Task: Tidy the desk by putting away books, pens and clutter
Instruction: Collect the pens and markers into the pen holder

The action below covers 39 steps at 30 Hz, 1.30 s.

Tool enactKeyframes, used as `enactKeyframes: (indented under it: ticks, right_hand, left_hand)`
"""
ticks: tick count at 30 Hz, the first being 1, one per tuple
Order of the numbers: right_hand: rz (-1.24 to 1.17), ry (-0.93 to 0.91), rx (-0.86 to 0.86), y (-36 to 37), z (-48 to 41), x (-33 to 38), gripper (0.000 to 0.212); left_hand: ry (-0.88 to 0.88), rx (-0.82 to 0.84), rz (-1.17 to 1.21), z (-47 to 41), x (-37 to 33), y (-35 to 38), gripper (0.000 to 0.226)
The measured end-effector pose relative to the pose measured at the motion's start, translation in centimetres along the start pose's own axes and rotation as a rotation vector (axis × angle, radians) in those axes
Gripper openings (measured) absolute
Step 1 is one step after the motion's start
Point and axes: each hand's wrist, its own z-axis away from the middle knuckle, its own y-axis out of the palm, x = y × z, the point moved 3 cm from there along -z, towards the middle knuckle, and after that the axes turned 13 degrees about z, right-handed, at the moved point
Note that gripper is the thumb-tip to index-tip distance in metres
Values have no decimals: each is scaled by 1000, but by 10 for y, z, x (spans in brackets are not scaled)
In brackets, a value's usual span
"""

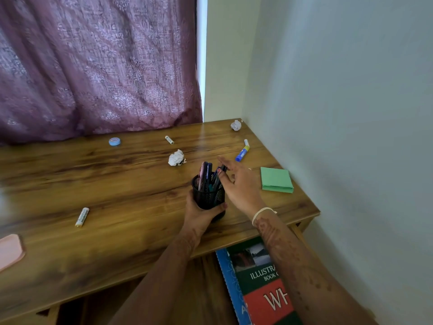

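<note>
While the left hand grips the mesh pen cup, right hand at its pens, pinching or loose unclear.

Desk, contents:
- Pen holder right of centre, near the front edge, with pens standing in it.
- Paper ball just behind the holder, to its left.
- Glue stick behind it, to the right.
- Note pad to the right, by the right edge.
- Second paper ball in the far right corner.
- Small tube at the back, with a tape roll left of it.
- Marker at the front left.
- Books beneath the desk, at the right.
</note>
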Motion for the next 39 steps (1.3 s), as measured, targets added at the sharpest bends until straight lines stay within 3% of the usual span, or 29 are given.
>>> enactKeyframes:
  ticks: [7, 14, 18, 24, 28, 34, 39]
  right_hand:
    - [-126, 104, -32, -3, 13, -24, 49]
    - [-232, 358, -124, -16, 39, -71, 41]
    - [-318, 415, -191, -25, 58, -101, 24]
    - [-395, 541, -276, -38, 76, -150, 34]
    - [-476, 601, -293, -42, 79, -171, 43]
    - [-296, 610, -345, -41, 63, -193, 51]
    - [-240, 758, -535, -47, 59, -196, 29]
  left_hand:
    - [-3, 49, 3, 2, -3, 16, 102]
    - [-24, 212, 20, 8, 4, 73, 89]
    - [-39, 314, 21, 11, 18, 114, 77]
    - [-71, 496, -74, 13, 45, 157, 69]
    - [-81, 604, -190, 9, 58, 171, 80]
    - [68, 436, -409, -18, 65, 180, 87]
    - [136, 347, -514, -34, 61, 187, 90]
